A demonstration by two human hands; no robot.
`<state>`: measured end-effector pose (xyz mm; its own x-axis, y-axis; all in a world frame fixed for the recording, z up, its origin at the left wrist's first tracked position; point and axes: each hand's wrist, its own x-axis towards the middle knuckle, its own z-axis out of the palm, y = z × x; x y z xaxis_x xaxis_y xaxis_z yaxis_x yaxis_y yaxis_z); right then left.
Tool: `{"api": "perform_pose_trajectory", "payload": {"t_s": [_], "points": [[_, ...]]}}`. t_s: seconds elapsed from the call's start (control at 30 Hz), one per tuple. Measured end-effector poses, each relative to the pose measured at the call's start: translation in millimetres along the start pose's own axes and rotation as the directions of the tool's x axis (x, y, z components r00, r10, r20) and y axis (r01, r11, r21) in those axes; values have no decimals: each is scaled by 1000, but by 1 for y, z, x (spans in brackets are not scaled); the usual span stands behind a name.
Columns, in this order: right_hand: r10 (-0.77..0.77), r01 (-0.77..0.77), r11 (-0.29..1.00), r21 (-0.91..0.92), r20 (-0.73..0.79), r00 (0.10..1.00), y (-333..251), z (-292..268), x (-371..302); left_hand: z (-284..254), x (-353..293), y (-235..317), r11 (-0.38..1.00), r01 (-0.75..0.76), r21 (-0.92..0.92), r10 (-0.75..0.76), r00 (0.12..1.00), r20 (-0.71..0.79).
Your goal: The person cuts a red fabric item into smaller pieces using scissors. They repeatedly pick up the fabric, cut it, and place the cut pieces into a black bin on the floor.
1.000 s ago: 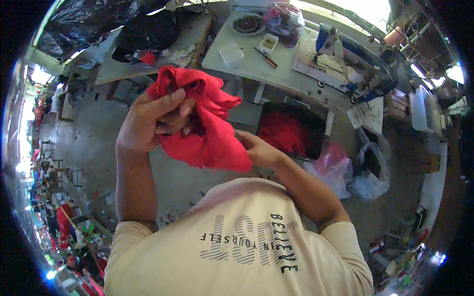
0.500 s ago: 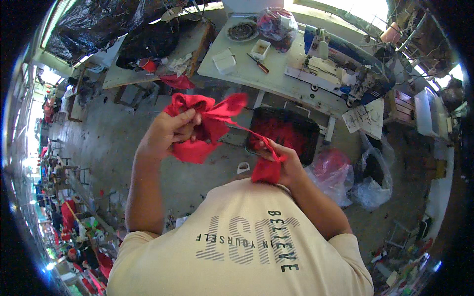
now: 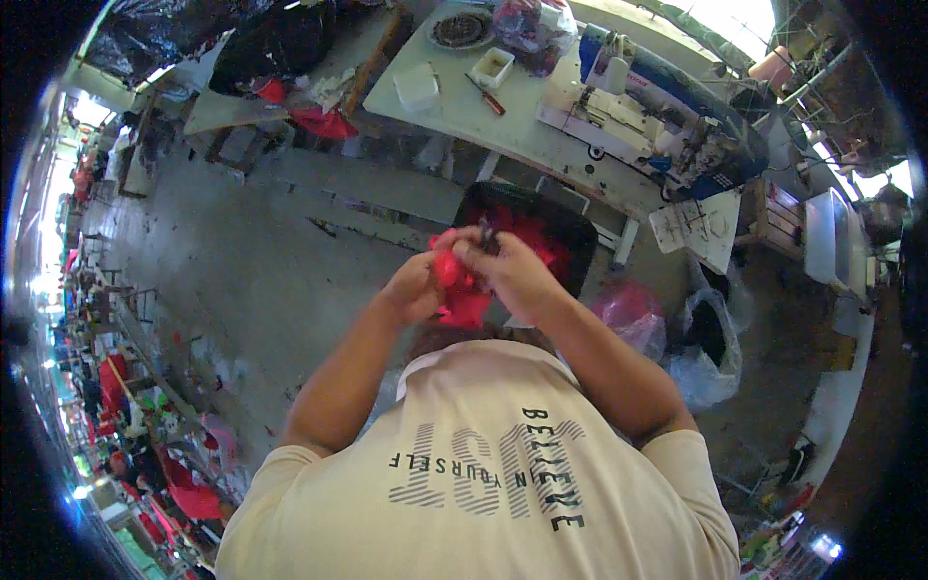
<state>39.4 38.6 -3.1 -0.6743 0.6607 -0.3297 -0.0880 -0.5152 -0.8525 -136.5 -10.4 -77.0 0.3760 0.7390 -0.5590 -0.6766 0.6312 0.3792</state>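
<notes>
Both my hands are close together in front of my chest, over the near side of a black crate. A bunched piece of red cloth (image 3: 464,302) hangs from my left hand (image 3: 418,285), whose fingers are closed on it. My right hand (image 3: 517,275) meets the upper part of the cloth with its fingers closed. A small dark tool (image 3: 486,235) sticks out at these fingertips; blur hides its exact kind. Beneath and beyond my hands, the black crate (image 3: 580,237) holds more red cloth pieces.
A pale worktable (image 3: 541,135) stands ahead, carrying a blue-and-white sewing machine (image 3: 667,116), a white tub (image 3: 493,68), a screwdriver-like tool (image 3: 491,101) and a stuffed plastic bag (image 3: 535,34). Clear plastic bags (image 3: 710,338) lie on the floor at right. Another table (image 3: 232,111) is at far left.
My left hand has moved right and my right hand up and slightly left, so they now meet. The cloth, spread between them before, is gathered up. The dark tool now shows at my right fingertips.
</notes>
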Motion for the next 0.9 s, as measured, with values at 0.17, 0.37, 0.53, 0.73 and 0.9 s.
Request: {"api": "perform_pose_trajectory", "payload": {"t_s": [0.17, 0.37, 0.53, 0.73, 0.9], "points": [[172, -134, 884, -448, 46, 984, 25, -1, -34, 17, -3, -8, 973, 0, -232, 20, 996, 84], [135, -294, 766, -571, -305, 943, 14, -2, -47, 0, 19, -1, 991, -54, 126, 56, 998, -15], [286, -527, 475, -705, -442, 850, -21, -35, -46, -13, 30, 35, 947, -33, 321, 101, 975, -197], [144, -294, 901, -320, -418, 897, -15, -18, -19, -27, 40, 62, 849, 87, 522, -55, 996, -77], [107, -190, 972, -140, -455, 884, 5, 23, 33, -22, 43, 70, 942, 301, 150, -319, 940, 119]]}}
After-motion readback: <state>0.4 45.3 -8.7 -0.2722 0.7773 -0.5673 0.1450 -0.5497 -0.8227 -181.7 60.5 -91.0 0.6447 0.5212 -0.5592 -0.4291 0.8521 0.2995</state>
